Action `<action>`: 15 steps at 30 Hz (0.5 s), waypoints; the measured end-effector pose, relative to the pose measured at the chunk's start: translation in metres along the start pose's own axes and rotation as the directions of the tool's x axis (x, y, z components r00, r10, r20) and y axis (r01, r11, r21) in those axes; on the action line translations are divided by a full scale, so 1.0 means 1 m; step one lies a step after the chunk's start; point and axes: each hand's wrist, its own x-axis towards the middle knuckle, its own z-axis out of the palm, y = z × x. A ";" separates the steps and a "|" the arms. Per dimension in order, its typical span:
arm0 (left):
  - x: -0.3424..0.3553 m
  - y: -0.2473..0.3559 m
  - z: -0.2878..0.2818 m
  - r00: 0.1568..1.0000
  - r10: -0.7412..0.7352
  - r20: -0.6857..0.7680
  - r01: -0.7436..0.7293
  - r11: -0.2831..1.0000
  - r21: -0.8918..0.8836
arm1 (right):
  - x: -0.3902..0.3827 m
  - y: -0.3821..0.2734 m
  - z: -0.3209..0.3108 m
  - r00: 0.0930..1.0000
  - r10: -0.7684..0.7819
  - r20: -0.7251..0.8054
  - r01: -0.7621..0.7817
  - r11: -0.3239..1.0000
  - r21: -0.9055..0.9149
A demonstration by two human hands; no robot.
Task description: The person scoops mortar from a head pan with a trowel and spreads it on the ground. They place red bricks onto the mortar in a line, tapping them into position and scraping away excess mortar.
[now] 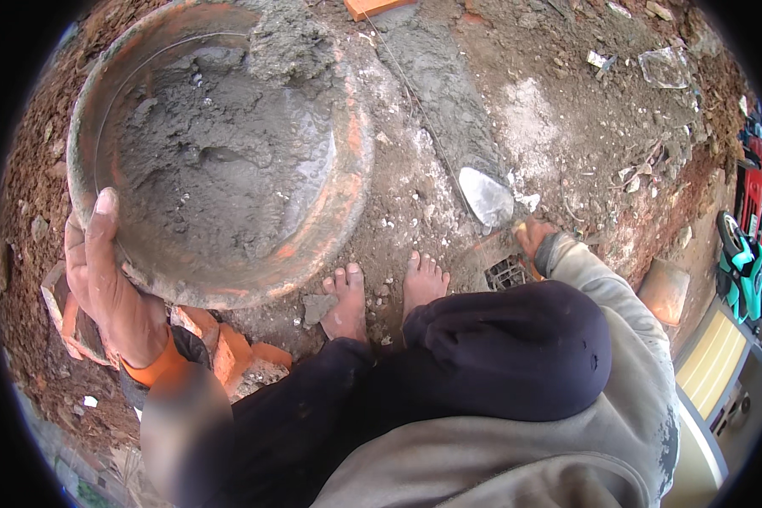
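Note:
A large round basin (pixel 360 169) with an orange, mortar-smeared rim stands at the left. Wet grey mortar (pixel 212 161) fills much of it, heaped over the far rim. My left hand (pixel 110 279) grips the basin's near-left rim, thumb over the inside and fingers around the outside. On the right, my right hand (pixel 533 239) is closed around the handle of a trowel (pixel 485 196), mostly hidden by the fingers. Its pale metal blade lies at the near end of a strip of spread mortar (pixel 440 93). A thin string (pixel 415 102) runs along that strip.
An orange brick (pixel 374 7) sits at the far end. Near my right hand is a brick with holes (pixel 506 273). Broken bricks (pixel 233 360) lie below the basin. My bare feet (pixel 345 305) stand between basin and strip. A green motorbike (pixel 743 262) is at far right.

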 end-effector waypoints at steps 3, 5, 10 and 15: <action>0.002 -0.002 0.010 0.999 0.011 0.033 -0.012 1.000 0.026 | -0.012 0.031 0.019 0.996 -0.084 0.032 0.087 0.991 -0.100; 0.001 -0.006 0.008 0.999 0.023 0.041 -0.023 1.000 -0.001 | -0.010 0.081 0.034 0.996 -0.082 0.044 0.086 0.990 -0.110; 0.007 -0.012 -0.001 0.994 0.089 0.055 -0.092 0.994 0.054 | -0.060 0.008 -0.083 0.999 -0.040 -0.003 0.037 0.963 -0.265; 0.005 -0.001 0.005 0.985 0.171 -0.016 -0.170 0.985 0.016 | -0.118 -0.108 -0.215 0.618 -0.623 -0.480 0.472 0.782 -0.407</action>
